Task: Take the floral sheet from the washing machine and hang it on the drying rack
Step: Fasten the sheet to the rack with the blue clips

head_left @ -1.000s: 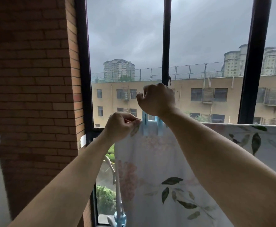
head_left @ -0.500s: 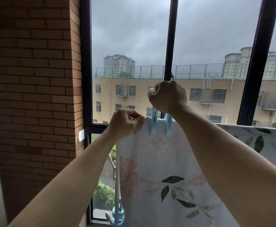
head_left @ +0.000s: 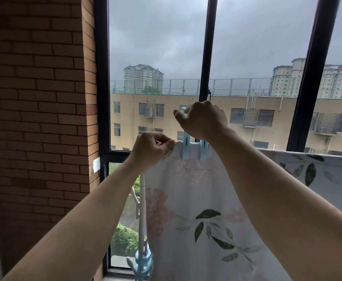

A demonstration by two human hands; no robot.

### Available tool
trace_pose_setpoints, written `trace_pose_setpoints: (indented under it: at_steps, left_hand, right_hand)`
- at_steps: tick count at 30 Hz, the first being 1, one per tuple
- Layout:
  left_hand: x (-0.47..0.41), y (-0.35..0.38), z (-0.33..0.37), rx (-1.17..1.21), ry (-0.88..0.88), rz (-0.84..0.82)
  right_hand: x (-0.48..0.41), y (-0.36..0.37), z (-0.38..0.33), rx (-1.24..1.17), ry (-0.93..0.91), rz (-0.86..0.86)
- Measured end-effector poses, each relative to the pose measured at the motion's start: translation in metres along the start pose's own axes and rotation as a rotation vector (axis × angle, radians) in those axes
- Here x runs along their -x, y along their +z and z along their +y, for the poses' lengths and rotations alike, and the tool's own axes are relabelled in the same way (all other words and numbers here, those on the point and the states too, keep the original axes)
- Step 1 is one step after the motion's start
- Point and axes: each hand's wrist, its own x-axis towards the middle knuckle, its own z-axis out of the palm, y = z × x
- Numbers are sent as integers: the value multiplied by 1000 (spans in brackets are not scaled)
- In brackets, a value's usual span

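The floral sheet [head_left: 198, 199], white with pink blooms and green leaves, hangs draped over the drying rack's top bar, which it hides. My left hand [head_left: 152, 152] pinches the sheet's top left corner. A light blue clothes peg [head_left: 194, 150] straddles the sheet's top edge just right of that corner. My right hand [head_left: 203, 120] sits on top of the peg with its fingers curled around the peg's upper end. The rack's white upright pole [head_left: 142, 216] with a blue joint shows below the left hand.
A brick wall [head_left: 36, 118] stands close on the left. Directly behind the sheet is a black-framed window [head_left: 103, 78] with buildings outside. The sheet runs on to the right edge of the view along the bar.
The peg has come down over the sheet's top edge and my right hand has lifted slightly and loosened on it. My left hand still holds the corner. The view has shifted a little.
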Motion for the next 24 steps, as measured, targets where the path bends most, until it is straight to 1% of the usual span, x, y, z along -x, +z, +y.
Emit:
trace_pose_setpoints:
  at_steps: [3, 5, 9, 11, 13, 15, 17, 19, 21, 22, 24]
  left_hand:
    - [5, -2, -2, 80, -25, 2]
    - [8, -4, -7, 174, -63, 12]
    - [15, -6, -18, 248, -86, 50]
    - [20, -8, -24, 262, -109, 78]
    - [25, -11, -31, 305, -157, 123]
    - [35, -12, -42, 353, -243, 175]
    - [48, -9, -56, 388, -368, 246]
    - [68, -5, -77, 391, -487, 333]
    - [91, 0, -101, 315, -594, 386]
    - [103, 3, -112, 276, -646, 391]
    - [130, 11, -139, 202, -755, 323]
  right_hand:
    - [5, -3, -7, 140, -42, 131]
    - [12, -7, -17, 154, -101, 206]
    - [29, -14, -33, 8, -250, 293]
    - [39, -10, -39, -23, -305, 327]
    - [52, -3, -43, -63, -323, 381]
    - [69, 8, -47, -137, -317, 415]
    - [88, 19, -50, -229, -310, 386]
    - [109, 35, -57, -301, -294, 304]
    - [130, 52, -68, -336, -242, 231]
    - [141, 60, -71, -349, -222, 189]
    - [160, 74, -76, -329, -181, 66]
